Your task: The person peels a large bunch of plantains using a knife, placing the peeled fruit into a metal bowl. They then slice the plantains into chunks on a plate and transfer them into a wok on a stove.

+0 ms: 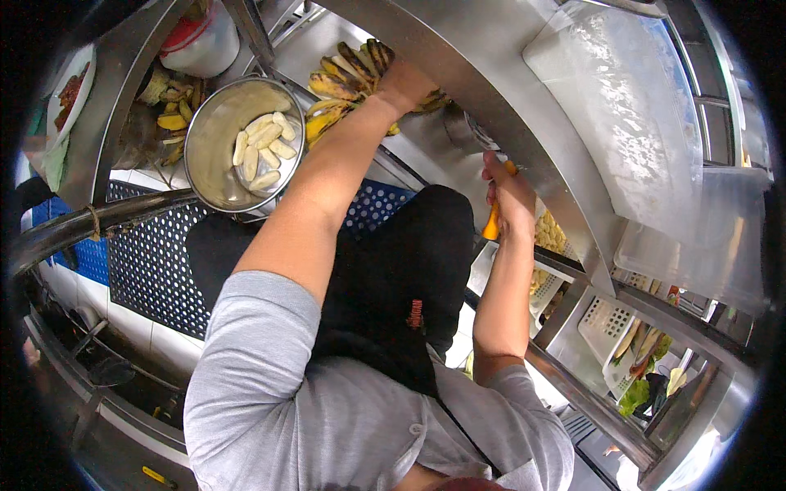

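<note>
My left hand (pixel 406 83) lies on a bunch of yellow plantains with dark patches (pixel 334 83), on a steel shelf below the counter edge. Its fingertips are hidden, so its hold is unclear. My right hand (pixel 514 196) is closed around the orange handle (pixel 492 222) of a tool, right of the bunch; its working end is not clear to see. A round steel pot (pixel 209 123) stands left of my left forearm. Several peeled plantains (pixel 250 161) lie in its bottom.
A steel counter edge (pixel 491 80) curves above both hands. More plantains (pixel 175 116) lie left of the pot, below a white bucket with a red rim (pixel 206 49). White perforated baskets (pixel 605 319) with food stand at right. A dark perforated mat (pixel 159 258) covers floor tiles at left.
</note>
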Available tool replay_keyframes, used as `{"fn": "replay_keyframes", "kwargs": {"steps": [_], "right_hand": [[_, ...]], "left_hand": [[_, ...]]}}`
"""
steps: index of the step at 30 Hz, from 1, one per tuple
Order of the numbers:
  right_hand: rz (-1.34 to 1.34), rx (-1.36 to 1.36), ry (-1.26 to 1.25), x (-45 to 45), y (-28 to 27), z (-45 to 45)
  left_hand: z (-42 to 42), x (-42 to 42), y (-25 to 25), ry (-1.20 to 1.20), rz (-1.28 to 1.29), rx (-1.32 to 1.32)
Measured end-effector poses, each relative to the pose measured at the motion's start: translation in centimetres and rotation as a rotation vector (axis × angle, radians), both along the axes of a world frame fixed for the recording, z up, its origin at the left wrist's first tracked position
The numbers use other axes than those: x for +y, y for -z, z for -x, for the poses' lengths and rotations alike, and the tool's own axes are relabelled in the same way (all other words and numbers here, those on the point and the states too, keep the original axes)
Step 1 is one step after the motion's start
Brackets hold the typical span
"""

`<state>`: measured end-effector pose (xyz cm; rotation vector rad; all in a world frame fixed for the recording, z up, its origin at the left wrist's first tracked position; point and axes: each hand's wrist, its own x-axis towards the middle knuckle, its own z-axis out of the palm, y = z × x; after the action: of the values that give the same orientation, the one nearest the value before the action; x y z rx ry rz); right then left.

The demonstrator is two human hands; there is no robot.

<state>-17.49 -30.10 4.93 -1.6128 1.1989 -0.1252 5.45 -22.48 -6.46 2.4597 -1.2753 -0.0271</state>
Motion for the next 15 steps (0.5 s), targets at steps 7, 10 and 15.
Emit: {"fn": "replay_keyframes", "kwargs": {"steps": [7,10,15], "right_hand": [[0.008,0.072,-0.047,0.4,1.0,0.5],[-0.068,0.020,-0.120,0.3,0.4,0.0],[-0.013,0.195,-0.149,-0.9,1.8,-0.6]], "left_hand": [[0.4,-3.6,1.3,-0.075,0.142,0.043],[-0.9,-3.0,0.9,-0.040,0.140,0.097],[-1.1,-0.3,-3.8,0.066,0.074,0.257]]}}
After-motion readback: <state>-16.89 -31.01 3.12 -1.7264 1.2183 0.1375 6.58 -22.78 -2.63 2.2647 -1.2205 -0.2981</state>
